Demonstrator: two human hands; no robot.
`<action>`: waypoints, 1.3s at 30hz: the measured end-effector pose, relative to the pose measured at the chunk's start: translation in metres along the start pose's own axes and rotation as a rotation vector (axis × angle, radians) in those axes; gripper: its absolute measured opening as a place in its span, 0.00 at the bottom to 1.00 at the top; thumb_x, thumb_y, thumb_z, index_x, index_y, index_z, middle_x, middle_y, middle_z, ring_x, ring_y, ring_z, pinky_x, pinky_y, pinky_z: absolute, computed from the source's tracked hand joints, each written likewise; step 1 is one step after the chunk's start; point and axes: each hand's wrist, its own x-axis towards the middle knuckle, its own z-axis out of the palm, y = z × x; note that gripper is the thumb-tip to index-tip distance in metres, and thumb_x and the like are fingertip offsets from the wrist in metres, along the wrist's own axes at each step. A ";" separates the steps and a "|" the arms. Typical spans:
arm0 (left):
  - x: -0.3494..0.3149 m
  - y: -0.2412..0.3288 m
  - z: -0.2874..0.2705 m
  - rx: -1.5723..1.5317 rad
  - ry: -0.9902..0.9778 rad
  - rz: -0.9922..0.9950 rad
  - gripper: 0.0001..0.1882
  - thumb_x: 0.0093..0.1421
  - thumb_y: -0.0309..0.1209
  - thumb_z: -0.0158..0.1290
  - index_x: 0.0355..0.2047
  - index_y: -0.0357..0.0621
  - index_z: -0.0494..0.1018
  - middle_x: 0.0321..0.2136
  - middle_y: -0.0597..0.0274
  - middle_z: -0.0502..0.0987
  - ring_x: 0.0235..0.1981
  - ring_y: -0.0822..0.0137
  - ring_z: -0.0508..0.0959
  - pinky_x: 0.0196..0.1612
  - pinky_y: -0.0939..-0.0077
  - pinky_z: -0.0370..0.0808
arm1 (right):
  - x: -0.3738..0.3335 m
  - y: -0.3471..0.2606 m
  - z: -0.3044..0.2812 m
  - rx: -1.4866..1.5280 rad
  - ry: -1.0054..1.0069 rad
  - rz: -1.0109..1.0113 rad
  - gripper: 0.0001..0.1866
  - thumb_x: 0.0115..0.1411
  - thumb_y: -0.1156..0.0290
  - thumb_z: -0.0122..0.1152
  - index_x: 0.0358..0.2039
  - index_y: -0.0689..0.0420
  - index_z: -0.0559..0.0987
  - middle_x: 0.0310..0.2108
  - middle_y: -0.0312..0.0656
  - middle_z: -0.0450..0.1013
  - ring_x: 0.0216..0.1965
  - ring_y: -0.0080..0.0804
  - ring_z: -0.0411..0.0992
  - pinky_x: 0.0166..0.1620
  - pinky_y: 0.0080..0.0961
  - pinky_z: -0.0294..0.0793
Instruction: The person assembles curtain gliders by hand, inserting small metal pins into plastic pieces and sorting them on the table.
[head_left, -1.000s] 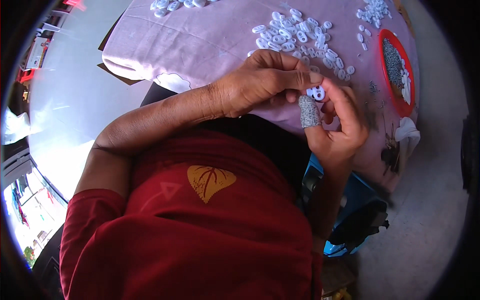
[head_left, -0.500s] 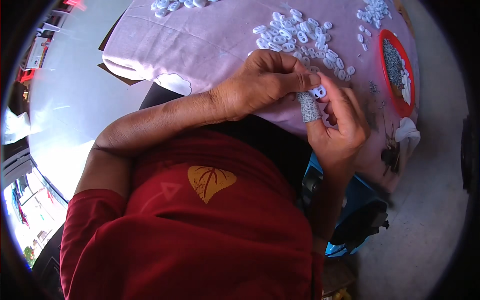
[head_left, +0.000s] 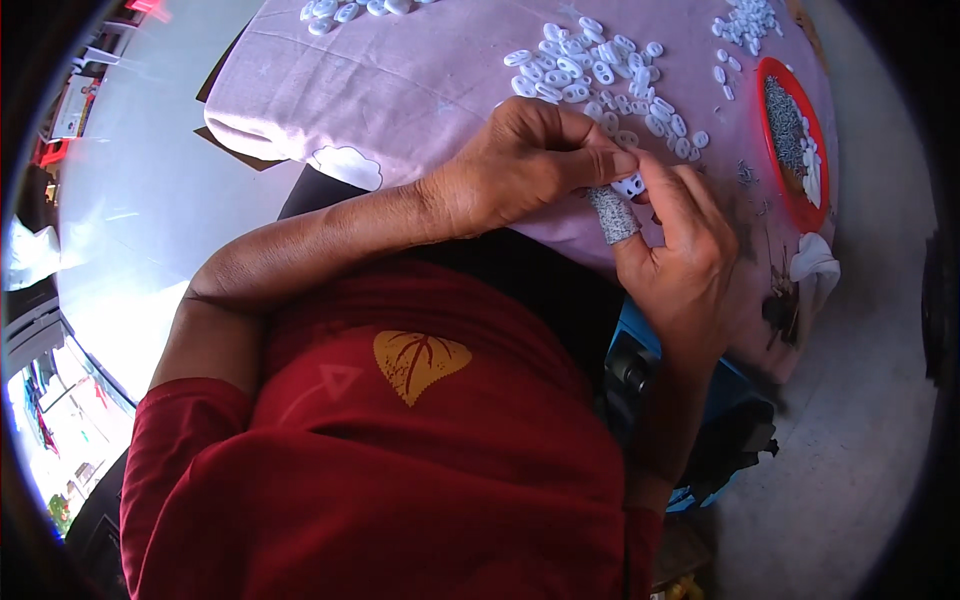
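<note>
Head view: white holed piece (head_left: 629, 187), one, between both hands' fingertips; left hand (head_left: 535, 165) pinching it from the left, right hand (head_left: 688, 235) from the right, thumb grey-sleeved (head_left: 612, 217); neither nearer; long axis partly covered, indeterminable.

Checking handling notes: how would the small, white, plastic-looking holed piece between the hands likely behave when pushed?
The white piece is probably stiff, given its clean, rounded edge; likely light, being small and pierced; and perhaps slippery, since its surface looks smooth.
</note>
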 end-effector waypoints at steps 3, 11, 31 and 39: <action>0.001 -0.001 0.001 -0.016 0.004 0.030 0.08 0.62 0.30 0.60 0.34 0.37 0.82 0.27 0.66 0.82 0.31 0.82 0.76 0.35 0.84 0.74 | 0.002 -0.002 -0.004 -0.014 -0.045 0.009 0.16 0.50 0.76 0.64 0.41 0.62 0.77 0.28 0.46 0.70 0.30 0.46 0.73 0.32 0.39 0.73; 0.006 -0.015 -0.004 -0.001 -0.028 0.150 0.07 0.62 0.29 0.59 0.35 0.37 0.81 0.28 0.64 0.82 0.32 0.81 0.77 0.37 0.84 0.75 | 0.009 -0.001 -0.006 -0.012 -0.129 -0.022 0.14 0.51 0.80 0.62 0.41 0.66 0.78 0.27 0.50 0.70 0.28 0.50 0.73 0.31 0.39 0.72; 0.007 -0.014 -0.005 -0.040 -0.051 0.155 0.06 0.61 0.28 0.59 0.34 0.38 0.82 0.28 0.65 0.82 0.33 0.80 0.77 0.38 0.83 0.75 | 0.007 0.006 -0.001 0.070 -0.061 -0.041 0.18 0.48 0.83 0.61 0.43 0.63 0.79 0.26 0.48 0.71 0.26 0.48 0.72 0.30 0.38 0.72; 0.006 -0.012 -0.006 -0.094 -0.051 0.057 0.08 0.62 0.33 0.60 0.35 0.41 0.82 0.24 0.70 0.78 0.28 0.83 0.73 0.33 0.84 0.72 | 0.000 -0.004 -0.008 0.098 0.014 0.074 0.20 0.48 0.80 0.66 0.45 0.60 0.80 0.28 0.44 0.73 0.28 0.42 0.75 0.32 0.35 0.75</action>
